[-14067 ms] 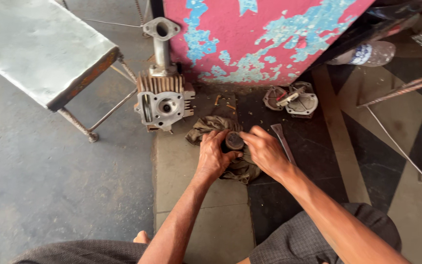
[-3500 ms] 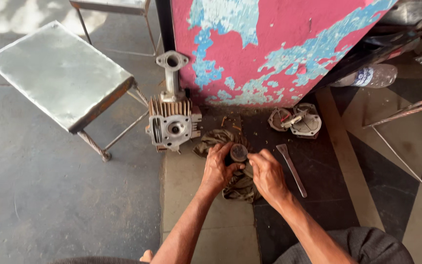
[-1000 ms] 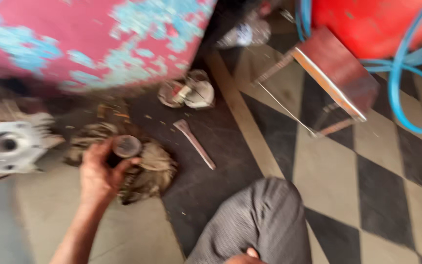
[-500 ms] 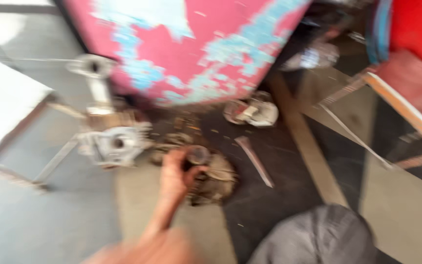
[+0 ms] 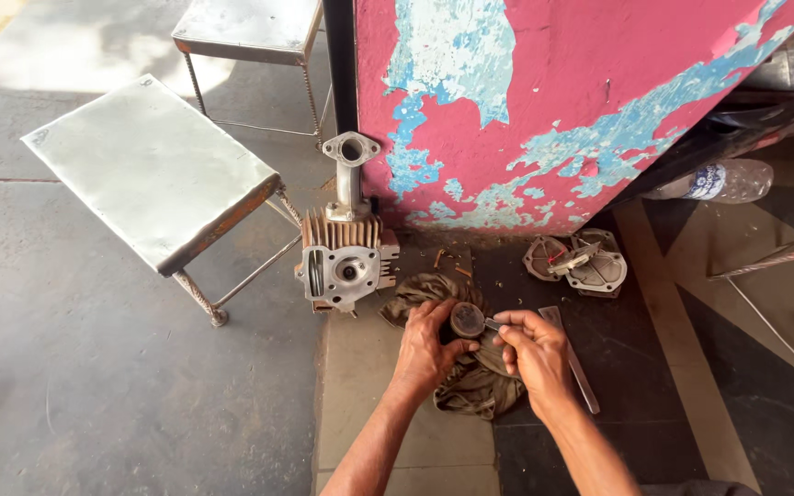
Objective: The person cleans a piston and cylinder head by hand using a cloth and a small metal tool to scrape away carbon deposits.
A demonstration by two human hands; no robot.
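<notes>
Beside a peeling pink wall, left hand [image 5: 423, 349] grips a piston [image 5: 467, 321] over a rag [image 5: 475, 390] while right hand [image 5: 533, 354] pinches a small tool [image 5: 492, 324] against its rim, apparently mid-cleaning; next calls for steady scraping.

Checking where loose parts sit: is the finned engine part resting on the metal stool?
No, the finned engine part stands on the floor beside the metal stool.

We see a small round dark piston [image 5: 467, 320], crown up and grimy, standing upright on a crumpled brown rag [image 5: 470, 386] on the floor. Our left hand [image 5: 427, 349] wraps round its side; our right hand [image 5: 533, 354] pinches a thin metal piece [image 5: 491, 323] against its right edge
</notes>
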